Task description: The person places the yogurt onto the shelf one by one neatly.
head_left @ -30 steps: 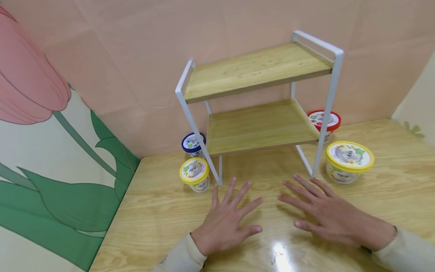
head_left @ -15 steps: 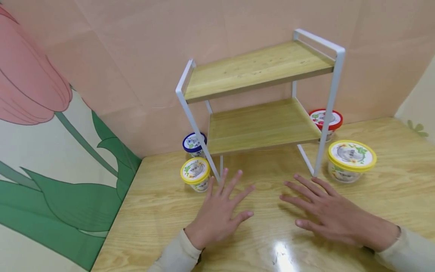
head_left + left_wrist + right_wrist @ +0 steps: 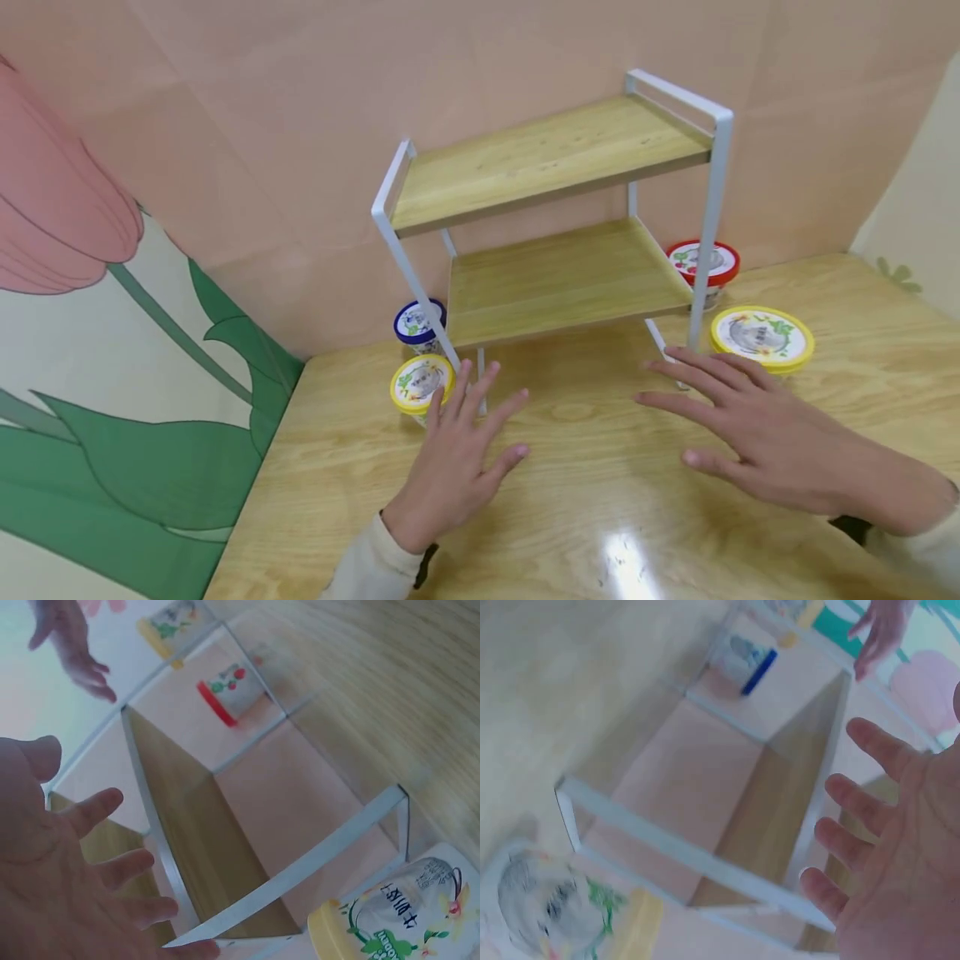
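Observation:
My left hand (image 3: 453, 471) has its fingers spread and holds nothing. In the head view its fingertips overlap the edge of the left yellow-lidded tub (image 3: 422, 383); whether they touch it I cannot tell. A blue-lidded tub (image 3: 418, 323) stands behind that one. My right hand (image 3: 787, 442), fingers also extended and holding nothing, is in front of the right yellow-lidded tub (image 3: 763, 337) and hides its lower part. Farther back, beside the rack's right leg, is a red-lidded tub (image 3: 703, 262). Printed characters show on the left yellow-lidded tub (image 3: 409, 911) in the left wrist view.
Between the two pairs of tubs stands a two-tier rack with a white metal frame (image 3: 717, 192), a wooden top shelf (image 3: 547, 162) and a lower shelf (image 3: 562, 283). It stands on a wood-grain table (image 3: 555, 492) against a pink backdrop (image 3: 300, 150).
My left hand has moved left and forward to the left yellow-lidded tub. The right hand has shifted forward and right, now covering part of the right yellow-lidded tub. The tubs and rack stay put.

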{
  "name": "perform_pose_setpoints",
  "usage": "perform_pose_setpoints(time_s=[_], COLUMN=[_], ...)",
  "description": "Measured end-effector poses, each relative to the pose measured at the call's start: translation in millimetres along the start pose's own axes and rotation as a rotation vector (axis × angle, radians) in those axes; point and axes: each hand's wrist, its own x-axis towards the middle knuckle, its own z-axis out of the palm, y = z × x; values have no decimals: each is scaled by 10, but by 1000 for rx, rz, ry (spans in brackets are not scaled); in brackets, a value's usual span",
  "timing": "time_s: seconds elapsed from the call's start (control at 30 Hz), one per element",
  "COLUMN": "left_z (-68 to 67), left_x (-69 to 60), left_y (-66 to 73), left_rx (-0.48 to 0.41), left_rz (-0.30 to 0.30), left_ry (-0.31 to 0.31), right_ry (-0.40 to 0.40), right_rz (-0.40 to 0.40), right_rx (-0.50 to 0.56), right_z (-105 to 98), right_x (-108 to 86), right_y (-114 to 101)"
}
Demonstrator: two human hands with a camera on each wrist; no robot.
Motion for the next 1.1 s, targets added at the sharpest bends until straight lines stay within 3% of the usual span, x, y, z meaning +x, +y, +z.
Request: perform_pose_setpoints(time_s=[0.23, 0.47, 0.53, 0.73, 0.8, 0.93, 1.1], left_z=[-45, -73, -90, -184, -238, -305, -344], left_x=[41, 140, 171, 179, 195, 323, 478], left_y=[-102, -266, -314, -413, -448, -482, -448], left_rx=[-88, -281, -366, -613, -711, -908, -1059], left_rz=[-8, 10, -41, -338, -412, -470, -472], left_ry=[126, 415, 459, 569, 579, 578, 614], right_ry=[37, 38, 39, 23, 24, 32, 30], right_rz=[111, 213, 228, 218, 202, 211, 309], right_rx=[8, 23, 29, 48, 56, 67, 83], right_z=[-139, -163, -151, -54, -17, -18, -58], right_x=[-89, -165, -172, -65, -8, 19, -11], right_y=[178, 329, 351, 371, 382, 410, 505])
